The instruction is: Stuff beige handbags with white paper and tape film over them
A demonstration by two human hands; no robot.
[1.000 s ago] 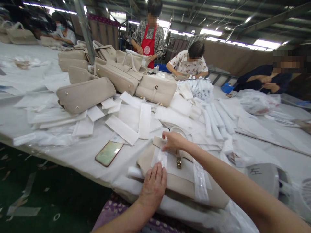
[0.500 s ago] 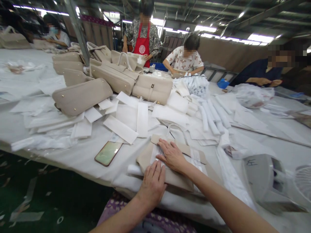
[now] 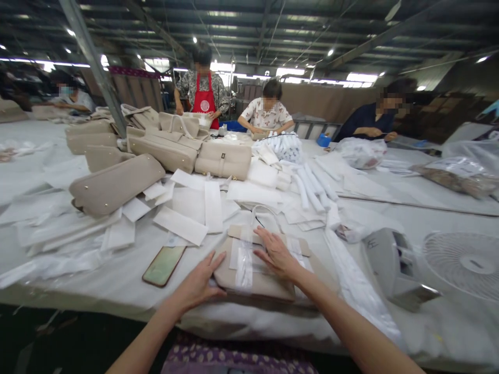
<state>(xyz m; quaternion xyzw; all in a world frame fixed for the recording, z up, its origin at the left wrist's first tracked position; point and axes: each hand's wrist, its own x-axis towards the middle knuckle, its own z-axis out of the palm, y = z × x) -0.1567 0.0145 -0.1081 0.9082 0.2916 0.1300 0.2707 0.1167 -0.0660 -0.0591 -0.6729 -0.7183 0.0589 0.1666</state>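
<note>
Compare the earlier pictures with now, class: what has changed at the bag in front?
The left hand has moved from the clear strip to the left end of the front bag; the right hand has shifted right, just off the strip. The phone and heaped bags stay put.

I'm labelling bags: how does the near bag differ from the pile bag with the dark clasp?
The near bag has clear strips and white sheets on it; the pile bag's visible front has none. The pile bag's dark clasp shows; no clasp shows on the near bag. Both are beige.
</note>
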